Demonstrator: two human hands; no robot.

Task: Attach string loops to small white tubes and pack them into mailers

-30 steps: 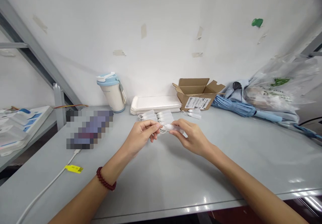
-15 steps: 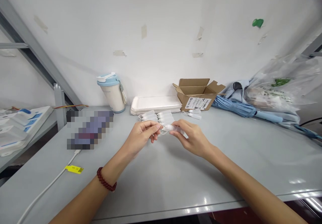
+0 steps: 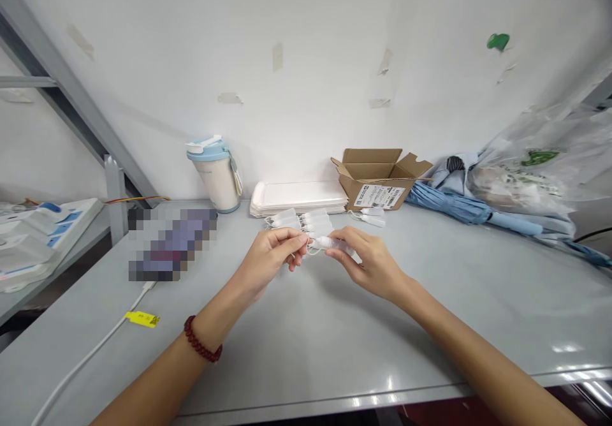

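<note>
My right hand (image 3: 366, 257) is closed around a small translucent plastic dropper bottle (image 3: 326, 243), which lies sideways with its nozzle end pointing left. A thin pale loop (image 3: 313, 251) hangs at that nozzle end. Thumb and forefinger of my left hand (image 3: 277, 250) pinch together right at the nozzle tip; what they grip is hidden by the fingers. Just behind my hands, several similar small bottles (image 3: 315, 220) lie in two groups on the grey table (image 3: 306, 330). A few more bottles (image 3: 371, 217) rest farther right, in front of the cardboard box.
Along the wall stand a blue-lidded tumbler (image 3: 217, 177), a stack of white envelopes (image 3: 299, 196) and an open cardboard box (image 3: 380, 190). To the right lie a folded blue umbrella (image 3: 459, 204) and a plastic bag (image 3: 521, 177). At left, a blurred-out device (image 3: 174, 244) has a white cable (image 3: 95, 349).
The view has shifted slightly, so things appear a little to the right. Both hands keep the same grip, with the bottle held between them.
</note>
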